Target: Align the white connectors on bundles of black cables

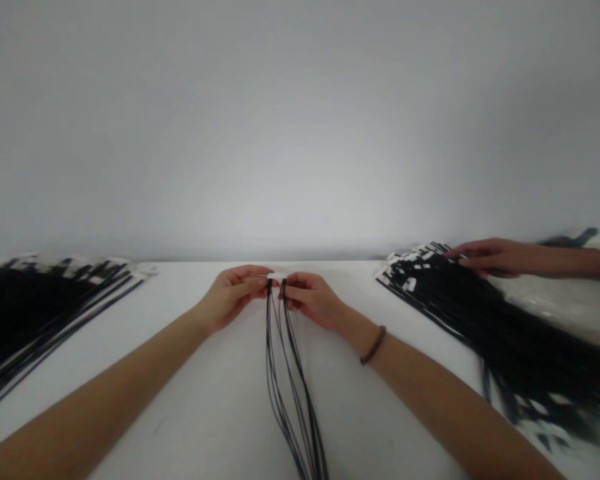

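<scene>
Several thin black cables (300, 390) with a small white end piece (277, 275) hang between my two hands over the white table. My left hand (237, 291) is closed in a pinch on the left side of the white end. On the other side, my right hand (310, 295) pinches the cables just below it; a dark bracelet (373, 345) circles that wrist. From the pinched end the cables run down toward me and leave the view at the bottom. The exact kind of white end piece is too small to tell.
A pile of black cables with white ends (35, 300) lies at the left. Another such pile (480, 300) spreads over the right side, with a co-worker's hand (493, 258) on it. Clear plastic (555, 300) lies behind it. A pale wall (300, 133) rises beyond the table (180, 407).
</scene>
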A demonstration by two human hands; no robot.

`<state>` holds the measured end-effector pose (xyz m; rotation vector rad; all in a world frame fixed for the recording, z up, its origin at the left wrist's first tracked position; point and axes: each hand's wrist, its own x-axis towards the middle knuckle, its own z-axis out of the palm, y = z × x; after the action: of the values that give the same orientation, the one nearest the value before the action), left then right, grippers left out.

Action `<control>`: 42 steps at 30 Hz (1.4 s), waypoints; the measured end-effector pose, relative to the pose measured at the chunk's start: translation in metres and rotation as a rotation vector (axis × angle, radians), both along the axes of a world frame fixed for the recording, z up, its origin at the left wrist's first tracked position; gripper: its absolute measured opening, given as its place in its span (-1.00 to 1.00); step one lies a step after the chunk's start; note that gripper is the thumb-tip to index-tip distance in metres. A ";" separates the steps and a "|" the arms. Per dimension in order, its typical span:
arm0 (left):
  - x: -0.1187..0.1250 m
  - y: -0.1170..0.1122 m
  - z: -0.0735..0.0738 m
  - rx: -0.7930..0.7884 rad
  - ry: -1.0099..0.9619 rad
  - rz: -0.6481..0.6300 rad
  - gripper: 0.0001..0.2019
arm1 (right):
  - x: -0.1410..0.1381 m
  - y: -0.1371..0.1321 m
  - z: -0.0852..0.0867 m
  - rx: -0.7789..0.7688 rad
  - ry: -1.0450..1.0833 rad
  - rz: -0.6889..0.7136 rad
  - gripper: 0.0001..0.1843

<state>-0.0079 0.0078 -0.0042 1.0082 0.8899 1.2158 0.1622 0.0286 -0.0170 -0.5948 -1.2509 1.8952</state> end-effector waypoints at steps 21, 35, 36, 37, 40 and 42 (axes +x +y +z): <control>-0.003 0.003 0.003 -0.083 0.021 -0.017 -0.81 | 0.000 -0.002 0.003 0.022 -0.035 -0.014 -0.81; -0.001 0.000 0.008 -0.085 0.011 -0.094 -0.81 | -0.002 -0.001 -0.002 0.054 -0.030 -0.027 -0.79; -0.001 -0.001 0.009 -0.080 0.005 -0.101 -0.82 | -0.002 -0.001 -0.002 0.052 -0.029 -0.028 -0.79; 0.000 -0.001 0.009 -0.076 0.002 -0.108 -0.83 | -0.002 -0.001 -0.002 0.055 -0.028 -0.028 -0.79; 0.000 -0.002 0.011 -0.072 0.002 -0.134 -0.83 | -0.002 -0.001 -0.003 0.072 -0.020 -0.026 -0.80; 0.000 -0.002 0.012 -0.075 0.006 -0.147 -0.84 | -0.002 -0.001 -0.003 0.079 -0.022 -0.024 -0.80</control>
<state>-0.0077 0.0054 0.0074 0.9995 0.8452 1.0492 0.1599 0.0280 -0.0197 -0.5877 -1.3200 1.8154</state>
